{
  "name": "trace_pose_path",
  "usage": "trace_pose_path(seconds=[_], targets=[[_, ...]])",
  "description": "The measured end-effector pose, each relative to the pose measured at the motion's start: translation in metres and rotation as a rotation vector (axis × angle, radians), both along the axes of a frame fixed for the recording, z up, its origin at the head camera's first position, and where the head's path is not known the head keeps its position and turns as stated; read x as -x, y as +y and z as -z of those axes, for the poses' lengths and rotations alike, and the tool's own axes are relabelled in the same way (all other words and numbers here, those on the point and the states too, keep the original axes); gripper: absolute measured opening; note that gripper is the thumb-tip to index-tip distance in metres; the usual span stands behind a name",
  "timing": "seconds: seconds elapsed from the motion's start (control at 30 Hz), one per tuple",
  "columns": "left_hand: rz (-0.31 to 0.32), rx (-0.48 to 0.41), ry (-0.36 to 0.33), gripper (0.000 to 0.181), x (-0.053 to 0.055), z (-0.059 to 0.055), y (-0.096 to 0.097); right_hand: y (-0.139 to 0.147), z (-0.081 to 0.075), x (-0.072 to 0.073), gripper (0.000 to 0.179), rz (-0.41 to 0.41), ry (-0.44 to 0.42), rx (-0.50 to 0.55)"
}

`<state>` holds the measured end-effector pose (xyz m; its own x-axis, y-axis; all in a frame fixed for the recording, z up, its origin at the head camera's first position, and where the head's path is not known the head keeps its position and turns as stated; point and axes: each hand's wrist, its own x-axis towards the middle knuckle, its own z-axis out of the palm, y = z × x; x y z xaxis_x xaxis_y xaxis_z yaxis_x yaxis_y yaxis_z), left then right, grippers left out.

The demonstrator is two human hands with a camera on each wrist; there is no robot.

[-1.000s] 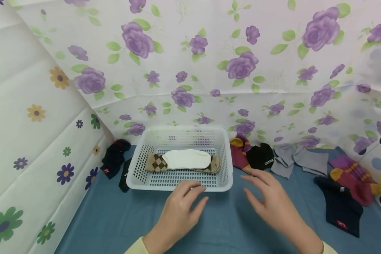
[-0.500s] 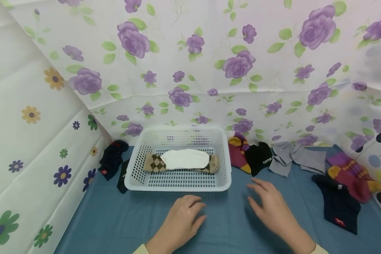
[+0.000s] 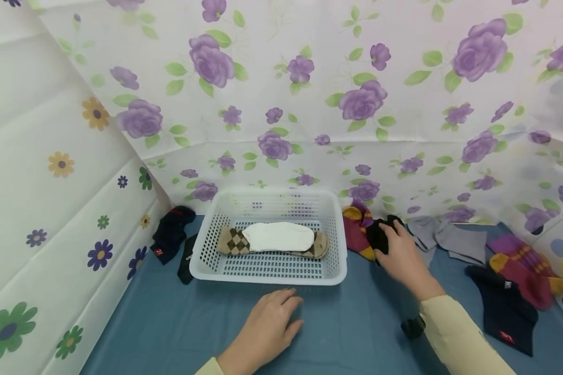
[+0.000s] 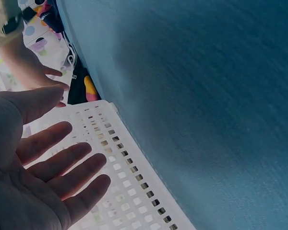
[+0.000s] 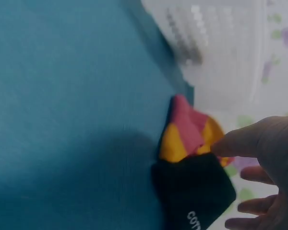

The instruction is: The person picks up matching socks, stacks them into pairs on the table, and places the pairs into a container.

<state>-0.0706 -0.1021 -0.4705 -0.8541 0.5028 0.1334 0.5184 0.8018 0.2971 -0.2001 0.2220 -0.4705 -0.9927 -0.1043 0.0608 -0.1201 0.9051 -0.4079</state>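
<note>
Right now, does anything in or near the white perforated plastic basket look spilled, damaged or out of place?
Nothing stands out: the basket stands upright; inside, a plain white sock lies over beige argyle fabric; the black knit sock at the right hand shows no visible hole.

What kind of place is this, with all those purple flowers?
Maybe a little indoor corner set up for sorting socks. Flowery sheets stand around a blue surface, a white basket holds some socks, and more lie on both sides.
</note>
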Motion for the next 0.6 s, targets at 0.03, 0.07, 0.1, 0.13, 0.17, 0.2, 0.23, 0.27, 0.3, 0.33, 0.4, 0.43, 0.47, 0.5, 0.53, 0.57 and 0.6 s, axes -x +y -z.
trace_pose_path(seconds=[0.03,0.07,0.1,0.13,0.17,0.2,0.23,0.27,0.3,0.33,0.4,0.43,0.47,0.5,0.53,0.57,0.6], targets=[[-0.002,0.002,-0.005,0.039,0.0,0.001,0.0,0.001,0.002,0.006,0.073,0.015,-0.026,-0.001],[-0.004,0.001,-0.007,0.039,0.0,0.002,-0.001,0.002,0.004,0.01,0.077,0.027,-0.047,-0.004],[-0.006,0.004,-0.011,0.04,0.0,0.002,-0.001,0.002,0.006,0.015,0.081,0.039,-0.071,-0.006],[-0.007,0.007,-0.017,0.041,0.0,0.002,-0.001,0.002,0.008,0.018,0.084,0.05,-0.092,-0.011],[-0.007,0.01,-0.024,0.041,0.0,0.003,-0.002,0.002,0.009,0.021,0.087,0.059,-0.112,-0.018],[-0.007,0.014,-0.031,0.042,0.0,0.003,-0.002,0.001,0.011,0.024,0.088,0.067,-0.126,-0.024],[-0.007,0.018,-0.037,0.042,0.0,0.004,-0.002,0.001,0.013,0.025,0.089,0.07,-0.132,-0.032],[-0.007,0.023,-0.042,0.043,0.0,0.004,-0.002,0.001,0.014,0.027,0.089,0.069,-0.132,-0.04],[-0.008,0.026,-0.047,0.043,0.0,0.004,-0.002,0.0,0.016,0.028,0.086,0.067,-0.126,-0.05],[-0.008,0.03,-0.048,0.043,0.0,0.005,-0.002,0.0,0.017,0.028,0.083,0.066,-0.118,-0.057],[-0.01,0.039,-0.042,0.042,0.0,0.005,-0.002,0.002,0.018,0.029,0.072,0.065,-0.091,-0.07],[-0.011,0.042,-0.038,0.042,0.0,0.005,-0.002,0.002,0.019,0.029,0.066,0.064,-0.076,-0.075],[-0.012,0.048,-0.036,0.041,0.001,0.005,-0.001,0.003,0.019,0.03,0.06,0.064,-0.062,-0.074],[-0.013,0.052,-0.036,0.04,0.001,0.004,-0.001,0.004,0.02,0.03,0.054,0.068,-0.051,-0.073],[-0.013,0.059,-0.037,0.04,0.001,0.004,-0.001,0.005,0.02,0.03,0.049,0.071,-0.04,-0.069],[-0.012,0.062,-0.04,0.039,0.001,0.004,-0.001,0.007,0.02,0.029,0.044,0.074,-0.032,-0.065],[-0.011,0.065,-0.045,0.038,0.001,0.004,-0.001,0.008,0.02,0.029,0.041,0.077,-0.022,-0.057]])
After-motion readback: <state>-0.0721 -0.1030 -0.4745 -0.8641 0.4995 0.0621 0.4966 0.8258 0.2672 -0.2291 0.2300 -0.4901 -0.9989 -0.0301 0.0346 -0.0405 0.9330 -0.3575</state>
